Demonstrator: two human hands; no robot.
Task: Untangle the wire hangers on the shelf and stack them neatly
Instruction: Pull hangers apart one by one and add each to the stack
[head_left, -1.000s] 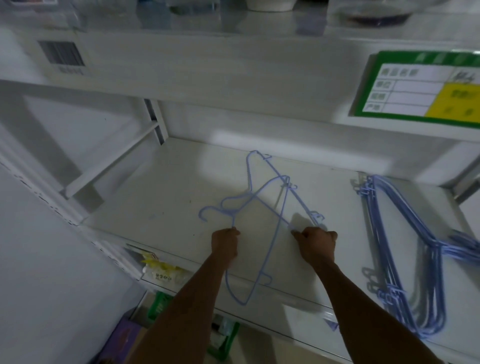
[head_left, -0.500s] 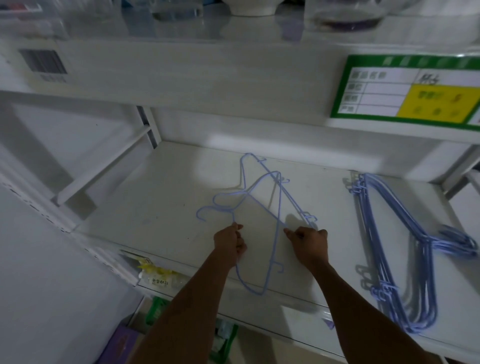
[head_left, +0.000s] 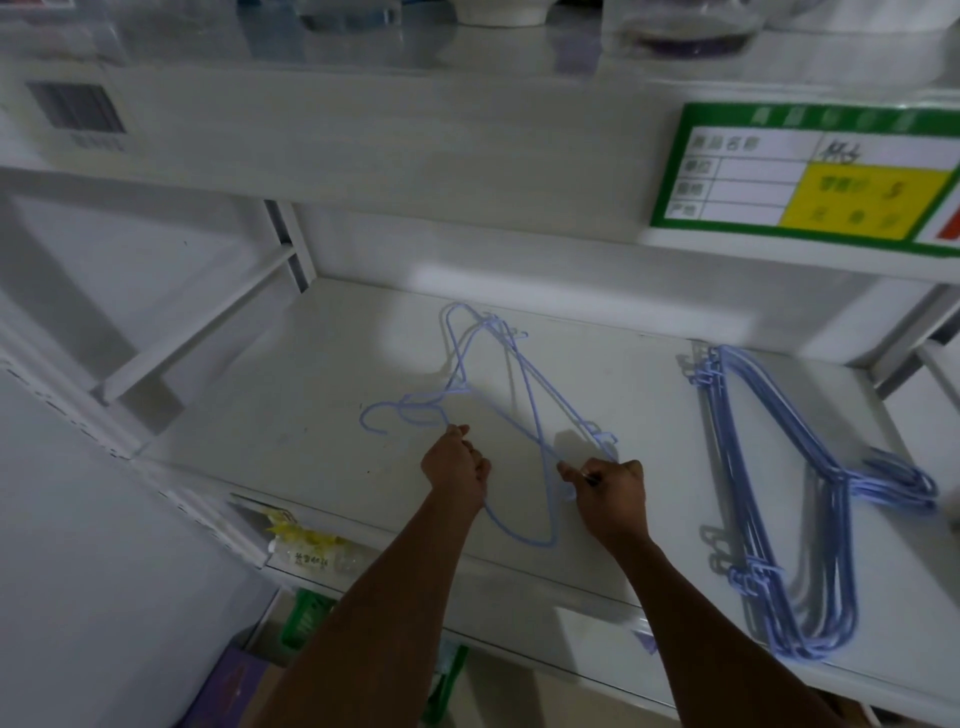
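**A:** Head view: where are the hangers sitting?

**B:** The tangled blue wire hangers (head_left: 498, 384) are lying on the white shelf (head_left: 311, 415), left of the neat hanger stack (head_left: 732, 493) and well apart from it. Their hooks are pointing away from the stack. One loop is reaching toward the shelf's front edge.

**A:** Hands?

**B:** The left hand (head_left: 456, 467) is curling its fingers round a wire by the hooks, on the tangle's side farthest from the stack. The right hand (head_left: 608, 488) is gripping a wire at the end nearest the stack. Both are clamped on the tangle, and neither is touching the other.

**A:** Stack state?

**B:** It's lying flat with the hangers nested and the hooks pointing right.

**A:** Anything else?

**B:** A green-and-yellow price label (head_left: 800, 176) is sitting on the upper shelf edge above the stack. A barcode sticker (head_left: 75, 109) is sitting at the same level, far left of the stack.
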